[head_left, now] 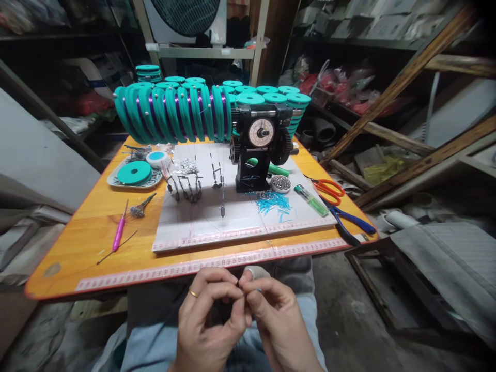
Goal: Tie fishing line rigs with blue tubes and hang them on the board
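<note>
My left hand [211, 318], with a ring on one finger, is closed in a pinch below the table's front edge. My right hand [279, 315] meets it there, its thumb and fingers pressed together too. A speck of blue shows at the right fingertips; what the hands hold is too small to name. Beyond them stands a black winding machine [253, 150] with a dial. A row of teal line spools [174, 113] wound with purple line sticks out from its left side. Thin lines hang from the spools, with small dark weights [222, 210] at their ends.
On the white board [240, 227] lie blue tubing pieces [275, 203], a dish of metal beads [280, 183] and a green-capped case [311, 200]. Orange scissors [329, 190] and blue-handled pliers [354, 221] lie right. A pink-handled tool [119, 232] and a tray [112, 181] are left.
</note>
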Motion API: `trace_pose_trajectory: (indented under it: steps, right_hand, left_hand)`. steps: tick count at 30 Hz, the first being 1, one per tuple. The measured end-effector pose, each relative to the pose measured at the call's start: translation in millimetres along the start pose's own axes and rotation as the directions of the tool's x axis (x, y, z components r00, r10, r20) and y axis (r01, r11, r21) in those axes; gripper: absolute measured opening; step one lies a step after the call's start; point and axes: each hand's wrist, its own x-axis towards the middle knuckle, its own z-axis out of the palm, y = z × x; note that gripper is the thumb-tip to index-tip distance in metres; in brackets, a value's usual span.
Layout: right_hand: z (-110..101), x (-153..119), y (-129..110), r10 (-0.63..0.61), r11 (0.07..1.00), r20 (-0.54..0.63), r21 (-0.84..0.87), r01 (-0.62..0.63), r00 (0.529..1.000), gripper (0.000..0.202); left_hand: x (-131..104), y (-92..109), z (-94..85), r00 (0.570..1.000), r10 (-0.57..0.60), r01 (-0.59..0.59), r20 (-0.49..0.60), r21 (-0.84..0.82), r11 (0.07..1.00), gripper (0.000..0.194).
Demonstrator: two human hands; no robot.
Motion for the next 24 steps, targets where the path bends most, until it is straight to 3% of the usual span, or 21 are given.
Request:
trace_pose_trajectory:
  steps: [8,14,19,24]
  right_hand:
    - [0,-4,7,0.155,0.981,-0.088,0.131,-0.143,0.984,0.02]
    - [0,-6,11,0.192,0.97,-0.052,0.163,-0.181,0.98,0.021]
    - [-6,-3,5,0.09,0.996,0.058,0.006,-0.09,0.994,0.029]
    - [-15,1,-15,-0.079,0.931,0.162,-0.341,0.131,0.984,0.036]
  left_hand:
    - [2,5,3.9,0.999,-0.039,0.039,-0.026,-0.009,0.999,0.016]
    - [-2,5,6.3,0.996,-0.072,0.07,-0.057,-0.042,0.997,0.015]
    - [2,7,1.8,0.99,-0.124,0.121,-0.06,-0.046,0.992,0.016]
    - [8,9,-2.4,0.988,-0.134,0.13,-0.078,-0.051,0.99,0.018]
